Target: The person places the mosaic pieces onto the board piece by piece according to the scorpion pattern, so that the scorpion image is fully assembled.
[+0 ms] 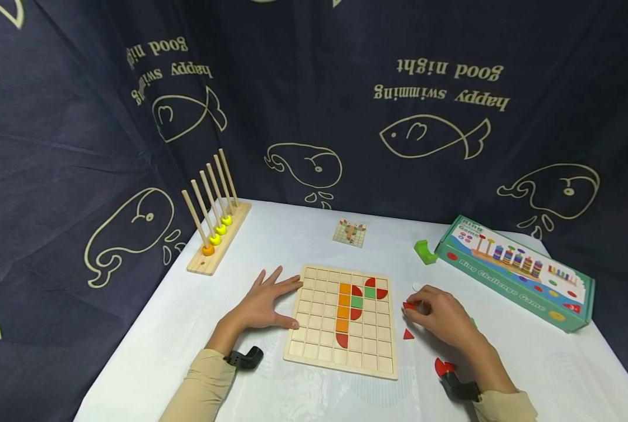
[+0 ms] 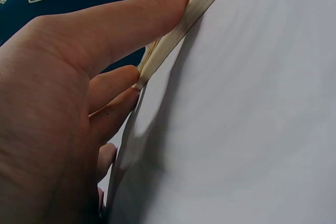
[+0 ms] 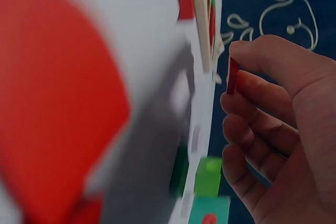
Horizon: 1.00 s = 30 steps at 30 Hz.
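Note:
My left hand (image 1: 261, 303) has its fingers spread, with the thumb and index finger touching the left edge of a wooden grid board (image 1: 314, 350). In the left wrist view the thumb lies along the board's rim (image 2: 176, 38). Orange squares (image 1: 342, 312), green squares (image 1: 356, 302) and red quarter-circle pieces (image 1: 342, 340) sit in the board's cells. Right of the board, my right hand (image 1: 443, 316) pinches a small red piece (image 3: 232, 75) between thumb and index finger, above the table; its full shape is hidden. Below lies a red triangle (image 1: 408, 334).
More red pieces (image 1: 443, 367) lie by the right wrist. A green block (image 1: 425, 252) stands beside a game box (image 1: 514, 272) at the right. A patterned card (image 1: 350, 232) lies behind the board. At the back left stands a peg rack (image 1: 221, 237) with yellow and orange beads.

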Motion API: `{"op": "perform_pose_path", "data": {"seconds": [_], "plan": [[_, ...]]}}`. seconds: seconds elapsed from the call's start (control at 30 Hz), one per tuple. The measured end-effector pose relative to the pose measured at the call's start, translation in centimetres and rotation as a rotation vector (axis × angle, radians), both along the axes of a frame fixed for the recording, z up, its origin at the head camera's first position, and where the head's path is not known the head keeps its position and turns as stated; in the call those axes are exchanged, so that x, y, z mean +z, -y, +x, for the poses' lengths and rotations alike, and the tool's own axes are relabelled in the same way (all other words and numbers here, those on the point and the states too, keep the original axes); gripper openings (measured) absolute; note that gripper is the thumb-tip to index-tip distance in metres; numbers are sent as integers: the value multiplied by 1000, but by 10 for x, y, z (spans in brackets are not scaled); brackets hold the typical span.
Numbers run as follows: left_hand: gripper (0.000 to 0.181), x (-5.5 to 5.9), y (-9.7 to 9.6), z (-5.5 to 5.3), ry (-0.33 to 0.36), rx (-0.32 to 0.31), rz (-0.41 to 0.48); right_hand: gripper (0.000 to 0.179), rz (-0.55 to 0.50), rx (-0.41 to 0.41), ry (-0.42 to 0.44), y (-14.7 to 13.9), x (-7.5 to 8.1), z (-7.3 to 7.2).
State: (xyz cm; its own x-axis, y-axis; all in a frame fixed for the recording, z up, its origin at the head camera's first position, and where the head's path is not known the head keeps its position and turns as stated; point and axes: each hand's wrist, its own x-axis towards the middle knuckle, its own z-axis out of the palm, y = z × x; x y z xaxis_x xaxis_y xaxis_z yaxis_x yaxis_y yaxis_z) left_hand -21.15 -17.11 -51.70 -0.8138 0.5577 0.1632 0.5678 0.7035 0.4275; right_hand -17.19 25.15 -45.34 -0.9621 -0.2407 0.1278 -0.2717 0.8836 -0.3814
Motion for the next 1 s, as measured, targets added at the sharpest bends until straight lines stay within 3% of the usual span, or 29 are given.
{"op": "perform_pose_path", "data": {"seconds": [0.37,1.0], "plan": [[101,4,0,2,12,-3,12,23,24,87,-9,50,1,-4],[99,5,-1,3,-1,-5,21,18,69,274,-141,119,-7,-9]]}}
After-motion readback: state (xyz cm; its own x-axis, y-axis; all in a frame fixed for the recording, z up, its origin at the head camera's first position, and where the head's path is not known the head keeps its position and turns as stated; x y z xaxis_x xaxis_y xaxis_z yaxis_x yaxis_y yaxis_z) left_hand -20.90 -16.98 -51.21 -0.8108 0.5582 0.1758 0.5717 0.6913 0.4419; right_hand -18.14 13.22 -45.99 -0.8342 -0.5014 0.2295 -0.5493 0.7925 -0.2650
